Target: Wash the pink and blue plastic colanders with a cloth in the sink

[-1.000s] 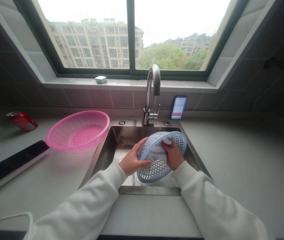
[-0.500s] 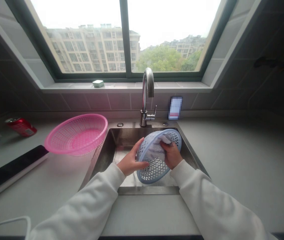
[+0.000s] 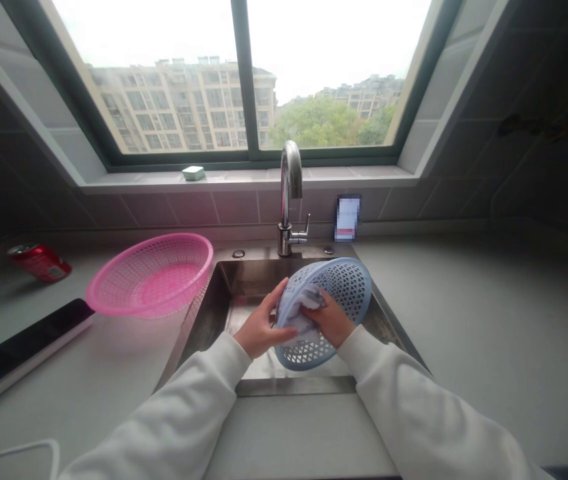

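A blue plastic basket (image 3: 349,290) with a perforated wall is tilted over the steel sink (image 3: 244,267), its inside turned toward me. My left hand (image 3: 263,327) grips its left rim, thumb inside and fingers behind the wall. Inside the basket, my right hand (image 3: 333,319) is closed on a pale, wet-looking cloth (image 3: 304,320) and presses it to the inner left side, close to my left thumb. Part of the cloth is hidden by the right fingers. Behind the basket stands the chrome faucet (image 3: 291,180); no water stream shows from its spout.
On the left counter sit a pink perforated basket (image 3: 114,283), a red can (image 3: 39,262) lying on its side and a long black-topped box (image 3: 24,347). A phone (image 3: 347,219) leans on the back wall. A small pale green block (image 3: 193,173) rests on the sill.
My right hand has moved the cloth left and slightly down across the inside of the blue basket, toward my left thumb. My left hand keeps its hold on the rim.
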Tool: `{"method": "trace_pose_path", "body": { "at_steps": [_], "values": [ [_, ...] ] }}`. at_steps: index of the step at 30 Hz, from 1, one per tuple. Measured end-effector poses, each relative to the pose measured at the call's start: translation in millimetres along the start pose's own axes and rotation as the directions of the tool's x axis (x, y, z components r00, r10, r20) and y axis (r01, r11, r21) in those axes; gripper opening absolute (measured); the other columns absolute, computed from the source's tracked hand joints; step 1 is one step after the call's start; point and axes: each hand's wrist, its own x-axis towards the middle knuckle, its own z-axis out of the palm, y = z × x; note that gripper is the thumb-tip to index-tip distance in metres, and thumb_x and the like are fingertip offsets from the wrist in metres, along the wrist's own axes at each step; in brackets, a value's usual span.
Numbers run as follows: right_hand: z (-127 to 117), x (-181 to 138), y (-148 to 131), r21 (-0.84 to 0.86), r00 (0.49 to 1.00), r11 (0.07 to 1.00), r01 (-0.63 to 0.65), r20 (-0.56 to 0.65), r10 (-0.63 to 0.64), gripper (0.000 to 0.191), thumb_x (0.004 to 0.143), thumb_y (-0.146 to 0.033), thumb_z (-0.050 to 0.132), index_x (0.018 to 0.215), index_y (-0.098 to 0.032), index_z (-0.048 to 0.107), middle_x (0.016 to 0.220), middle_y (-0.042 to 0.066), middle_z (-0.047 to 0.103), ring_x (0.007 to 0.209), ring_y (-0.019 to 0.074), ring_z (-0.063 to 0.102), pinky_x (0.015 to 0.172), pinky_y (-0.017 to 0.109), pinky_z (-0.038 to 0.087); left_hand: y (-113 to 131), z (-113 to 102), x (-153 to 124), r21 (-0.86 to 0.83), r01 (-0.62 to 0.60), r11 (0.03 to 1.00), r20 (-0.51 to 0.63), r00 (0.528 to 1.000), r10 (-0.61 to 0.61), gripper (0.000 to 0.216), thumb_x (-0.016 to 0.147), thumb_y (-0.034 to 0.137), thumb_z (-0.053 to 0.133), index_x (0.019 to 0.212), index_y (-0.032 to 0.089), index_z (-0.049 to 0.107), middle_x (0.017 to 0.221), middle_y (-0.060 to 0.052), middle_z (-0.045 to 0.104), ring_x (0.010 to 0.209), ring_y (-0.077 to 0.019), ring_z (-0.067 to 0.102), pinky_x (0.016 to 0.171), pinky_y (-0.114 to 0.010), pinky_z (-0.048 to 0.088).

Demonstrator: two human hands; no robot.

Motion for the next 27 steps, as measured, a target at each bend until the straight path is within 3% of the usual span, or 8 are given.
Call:
{"method": "trace_pose_path", "body": {
  "at_steps": [3,6,8,10,13,15,21,27],
  "values": [
    [-1.6,0.3,3.6,-0.106,0.999,0.994,0.012,0.031,-0.009,0.038,0.056,-0.030,0.089,0.089,-0.026,0.072,0.090,0.001,0.075,0.091,0.0240,0.069,0.100,0.046,0.051,-5.1,-3.5,2.2,-0.057,-0.034,0.998,0.006,0.999,0.034,0.128,0.055,0.056,0.089,0.158,0.025,0.019,0.156,-0.017,0.038,0.139,-0.0420,0.042,0.115,-0.054,0.036],
    [-7.3,5.2,6.6,0.063,0.987,0.994,0.084,-0.144,-0.074,0.038,0.063,-0.036,0.086,0.096,-0.028,0.067,0.094,-0.001,0.074,0.092,0.0233,0.069,0.098,0.047,0.052,-5.9,-4.9,2.6,-0.080,-0.030,0.996,0.020,0.999,0.032,0.133,0.055,0.056,0.089,0.159,0.026,0.012,0.158,-0.017,0.035,0.143,-0.0400,0.037,0.119,-0.053,0.029],
    [-9.1,6.8,7.0,0.155,0.973,0.980,0.121,-0.215,-0.086,0.037,0.068,-0.038,0.083,0.099,-0.030,0.065,0.095,-0.003,0.074,0.092,0.0231,0.070,0.097,0.048,0.053,-3.3,-3.0,1.9,-0.061,0.020,0.998,0.034,0.999,-0.018,0.125,0.059,0.050,0.089,0.158,0.026,0.015,0.157,-0.017,0.037,0.141,-0.0392,0.040,0.117,-0.054,0.033],
    [-7.5,5.2,5.8,0.087,0.985,0.990,0.107,-0.142,-0.094,0.034,0.069,-0.037,0.081,0.099,-0.031,0.065,0.095,-0.003,0.074,0.092,0.0228,0.070,0.097,0.047,0.054,0.1,0.2,1.0,-0.046,0.046,0.998,0.027,0.999,-0.044,0.117,0.062,0.046,0.088,0.156,0.026,0.021,0.154,-0.017,0.041,0.137,-0.0394,0.045,0.112,-0.054,0.040],
    [-2.7,0.3,2.4,-0.132,0.995,0.990,0.055,0.085,-0.044,0.034,0.060,-0.027,0.085,0.089,-0.029,0.070,0.090,-0.002,0.075,0.090,0.0239,0.070,0.096,0.046,0.054,3.7,2.9,-0.1,-0.029,-0.003,1.000,-0.010,1.000,0.003,0.113,0.063,0.046,0.086,0.155,0.024,0.025,0.150,-0.017,0.045,0.133,-0.0392,0.049,0.109,-0.052,0.043],
    [-1.8,-0.7,0.4,-0.189,0.993,0.981,0.038,0.120,-0.016,0.034,0.055,-0.023,0.087,0.086,-0.027,0.072,0.088,-0.001,0.076,0.089,0.0247,0.069,0.097,0.047,0.053,4.7,1.9,-0.8,0.013,-0.013,1.000,-0.030,0.999,0.013,0.109,0.064,0.046,0.085,0.154,0.022,0.030,0.151,-0.017,0.045,0.133,-0.0394,0.048,0.111,-0.052,0.041],
    [-5.6,5.1,-0.3,0.185,0.966,0.976,0.113,-0.250,-0.064,0.035,0.069,-0.039,0.081,0.099,-0.029,0.066,0.100,0.001,0.075,0.098,0.0260,0.069,0.098,0.048,0.053,3.7,-2.8,-1.7,0.046,-0.019,0.999,-0.025,0.999,0.020,0.100,0.069,0.046,0.083,0.153,0.023,0.033,0.152,-0.016,0.045,0.132,-0.0402,0.050,0.108,-0.053,0.044],
    [-1.6,0.9,3.5,-0.206,0.997,0.977,0.055,0.071,-0.041,0.034,0.059,-0.026,0.085,0.090,-0.026,0.071,0.092,0.001,0.076,0.093,0.0257,0.068,0.099,0.048,0.052,-0.4,-3.9,0.3,0.037,-0.045,0.998,-0.021,0.999,0.046,0.109,0.064,0.053,0.085,0.154,0.024,0.032,0.157,-0.016,0.039,0.138,-0.0421,0.042,0.113,-0.054,0.038]
  ]
}}
